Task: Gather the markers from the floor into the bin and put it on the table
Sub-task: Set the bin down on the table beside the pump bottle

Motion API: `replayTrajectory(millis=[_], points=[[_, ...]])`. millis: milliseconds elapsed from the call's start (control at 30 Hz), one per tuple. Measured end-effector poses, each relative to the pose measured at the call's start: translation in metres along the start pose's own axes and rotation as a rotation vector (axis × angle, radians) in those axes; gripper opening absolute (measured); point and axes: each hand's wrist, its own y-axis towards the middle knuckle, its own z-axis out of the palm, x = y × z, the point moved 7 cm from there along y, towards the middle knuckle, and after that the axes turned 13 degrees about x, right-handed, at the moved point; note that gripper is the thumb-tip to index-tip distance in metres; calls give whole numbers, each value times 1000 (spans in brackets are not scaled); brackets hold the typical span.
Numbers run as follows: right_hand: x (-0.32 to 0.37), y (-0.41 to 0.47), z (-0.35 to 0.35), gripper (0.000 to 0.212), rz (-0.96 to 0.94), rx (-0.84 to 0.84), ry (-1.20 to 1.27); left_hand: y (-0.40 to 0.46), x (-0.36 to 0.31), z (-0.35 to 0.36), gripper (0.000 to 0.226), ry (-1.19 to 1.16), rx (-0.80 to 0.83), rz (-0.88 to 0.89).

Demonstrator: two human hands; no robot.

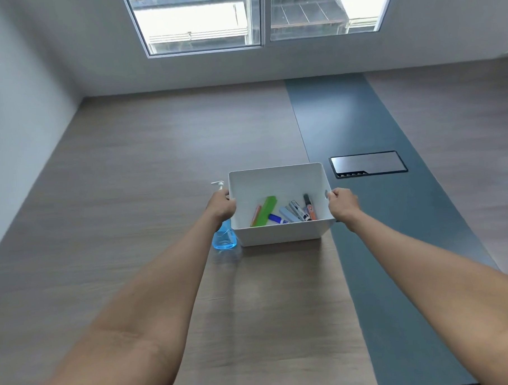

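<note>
A white rectangular bin (280, 233) stands on the wooden table (130, 197), a little beyond the table's middle. Inside it lie several markers (298, 212) in black, blue and grey, plus a green one (266, 210) and an orange one at the left. My left hand (222, 206) grips the bin's left rim. My right hand (343, 203) grips the right rim at the handle hole. Both arms are stretched out forward.
A blue pump bottle (224, 238) stands right against the bin's left side, partly behind my left wrist. A black cable hatch (368, 164) sits in the table's dark blue strip (394, 244), just right of the bin. A window and white walls lie beyond.
</note>
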Motion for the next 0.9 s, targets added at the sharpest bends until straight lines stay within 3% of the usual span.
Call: replayTrajectory(millis=[233,300,500,667,900], points=[[51,-13,-14,26,-47,-104,-144,-13,-17,-42,39,-7,-154,62],[76,-19,-11,37,-113,-126,-145,-13,-23,-57,39,6,-192,75],[152,-32,37,36,-338,-50,-96,-10,-23,-97,34,-1,-249,109],[189,-43,89,32,-424,-9,-80,0,-1,-115,13,-43,-268,92],[212,-59,139,28,-485,-17,-21,19,53,-104,24,-131,-220,-7]])
